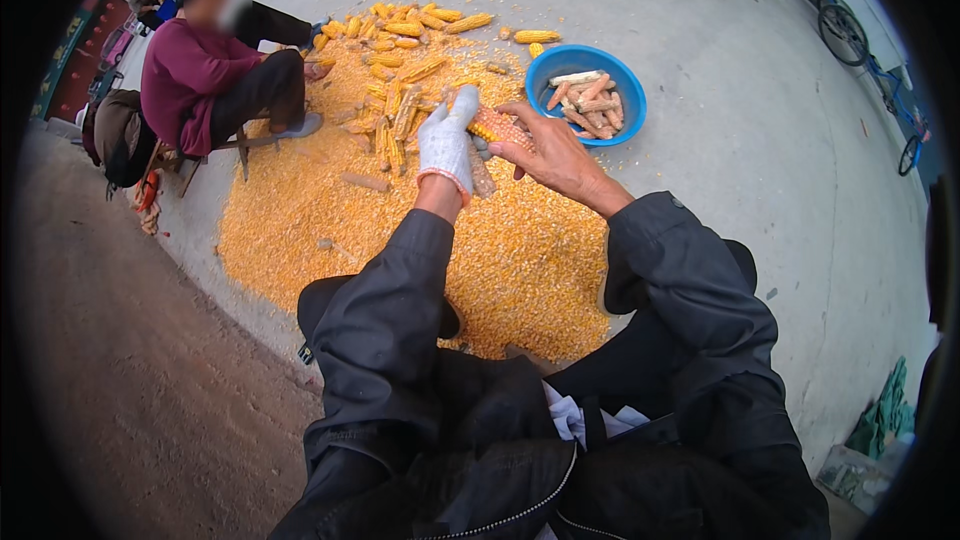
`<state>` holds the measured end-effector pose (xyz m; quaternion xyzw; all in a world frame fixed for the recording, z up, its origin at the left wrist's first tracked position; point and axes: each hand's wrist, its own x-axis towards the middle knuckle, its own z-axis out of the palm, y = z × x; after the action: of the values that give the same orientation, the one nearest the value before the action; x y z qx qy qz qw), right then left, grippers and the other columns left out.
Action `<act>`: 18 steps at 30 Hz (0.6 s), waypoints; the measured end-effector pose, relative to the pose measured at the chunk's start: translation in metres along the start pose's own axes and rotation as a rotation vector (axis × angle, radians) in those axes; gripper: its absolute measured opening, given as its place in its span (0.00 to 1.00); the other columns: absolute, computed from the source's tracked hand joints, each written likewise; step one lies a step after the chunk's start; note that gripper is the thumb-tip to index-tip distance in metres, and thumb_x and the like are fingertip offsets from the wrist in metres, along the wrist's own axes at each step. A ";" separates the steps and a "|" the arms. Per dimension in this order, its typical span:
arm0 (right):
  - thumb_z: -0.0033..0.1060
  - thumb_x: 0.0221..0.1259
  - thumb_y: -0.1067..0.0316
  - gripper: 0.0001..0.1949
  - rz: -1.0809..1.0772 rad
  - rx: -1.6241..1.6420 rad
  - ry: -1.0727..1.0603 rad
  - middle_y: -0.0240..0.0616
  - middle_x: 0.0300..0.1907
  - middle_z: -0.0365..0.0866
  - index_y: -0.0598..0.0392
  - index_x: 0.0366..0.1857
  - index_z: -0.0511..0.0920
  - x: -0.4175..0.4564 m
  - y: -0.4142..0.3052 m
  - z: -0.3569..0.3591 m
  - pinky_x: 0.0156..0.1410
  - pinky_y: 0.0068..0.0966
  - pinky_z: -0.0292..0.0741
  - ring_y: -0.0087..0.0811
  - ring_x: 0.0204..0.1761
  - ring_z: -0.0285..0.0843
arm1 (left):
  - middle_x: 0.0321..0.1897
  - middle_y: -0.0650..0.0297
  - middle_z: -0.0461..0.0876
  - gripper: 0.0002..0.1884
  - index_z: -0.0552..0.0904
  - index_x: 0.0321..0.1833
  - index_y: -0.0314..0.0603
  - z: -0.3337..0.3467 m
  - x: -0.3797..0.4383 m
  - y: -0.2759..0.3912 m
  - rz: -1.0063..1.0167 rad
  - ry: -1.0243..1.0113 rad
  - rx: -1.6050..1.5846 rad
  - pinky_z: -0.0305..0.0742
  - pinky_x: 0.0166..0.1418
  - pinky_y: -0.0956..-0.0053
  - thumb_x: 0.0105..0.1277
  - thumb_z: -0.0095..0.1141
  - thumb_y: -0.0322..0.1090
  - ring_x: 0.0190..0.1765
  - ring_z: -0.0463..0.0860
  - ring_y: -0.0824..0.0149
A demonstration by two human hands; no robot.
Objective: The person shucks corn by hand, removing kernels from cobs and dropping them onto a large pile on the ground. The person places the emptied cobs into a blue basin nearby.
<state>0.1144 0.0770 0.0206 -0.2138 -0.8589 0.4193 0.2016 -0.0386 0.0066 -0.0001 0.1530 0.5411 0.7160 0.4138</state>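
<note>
My left hand [448, 136], in a white knitted glove with an orange cuff edge, grips one end of a partly shelled corn cob [504, 129]. Bare, my right hand [559, 150] holds the other end with its thumb and fingers. Yellow kernels remain in rows along part of the cob, while the rest is pinkish and bare. Another bare cob [480, 174] lies below the hands, partly hidden. Under both hands spreads a wide heap of loose corn kernels [525, 262]. Unshelled and partly shelled corn ears [405, 28] lie at the heap's far side.
A blue plastic basin [640, 94] with several bare cobs stands right of the heap. At left, a person [195, 67] in a maroon top sits on a low stool beside the kernels. A blue tricycle [844, 34] stands far right; a crate [855, 476] is at lower right.
</note>
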 end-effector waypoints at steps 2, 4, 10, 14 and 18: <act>0.57 0.68 0.43 0.32 0.072 0.109 -0.042 0.48 0.35 0.86 0.65 0.60 0.71 -0.001 -0.005 0.000 0.35 0.30 0.78 0.33 0.25 0.84 | 0.32 0.62 0.81 0.22 0.79 0.47 0.39 -0.003 0.000 0.001 -0.045 0.006 -0.059 0.75 0.27 0.73 0.69 0.58 0.54 0.27 0.80 0.69; 0.54 0.70 0.45 0.29 0.075 0.184 -0.041 0.44 0.32 0.86 0.65 0.57 0.72 -0.002 -0.004 0.001 0.31 0.28 0.76 0.30 0.20 0.82 | 0.33 0.61 0.81 0.22 0.79 0.46 0.41 -0.001 0.000 0.002 -0.078 -0.021 -0.150 0.76 0.27 0.72 0.71 0.55 0.56 0.29 0.81 0.68; 0.51 0.72 0.45 0.24 0.138 0.419 -0.118 0.36 0.28 0.83 0.63 0.48 0.74 -0.003 -0.006 0.003 0.23 0.22 0.67 0.20 0.15 0.69 | 0.34 0.59 0.82 0.21 0.78 0.46 0.43 -0.002 -0.005 0.004 -0.071 -0.143 -0.214 0.79 0.31 0.70 0.74 0.50 0.56 0.30 0.83 0.65; 0.51 0.72 0.44 0.24 0.191 0.508 -0.142 0.34 0.26 0.80 0.61 0.48 0.74 -0.004 -0.007 0.002 0.21 0.18 0.61 0.17 0.14 0.62 | 0.35 0.58 0.83 0.23 0.78 0.48 0.43 -0.004 -0.001 0.002 -0.100 -0.216 -0.261 0.82 0.34 0.68 0.73 0.50 0.58 0.31 0.85 0.63; 0.49 0.74 0.44 0.23 0.237 0.541 -0.155 0.35 0.26 0.79 0.60 0.46 0.73 -0.005 -0.010 0.002 0.20 0.17 0.59 0.16 0.15 0.60 | 0.32 0.61 0.81 0.19 0.78 0.44 0.44 -0.009 0.004 0.000 -0.076 -0.147 -0.103 0.79 0.30 0.70 0.72 0.53 0.54 0.28 0.82 0.65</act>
<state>0.1153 0.0675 0.0265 -0.2184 -0.6980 0.6685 0.1348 -0.0471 0.0033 -0.0039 0.1629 0.4769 0.7136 0.4867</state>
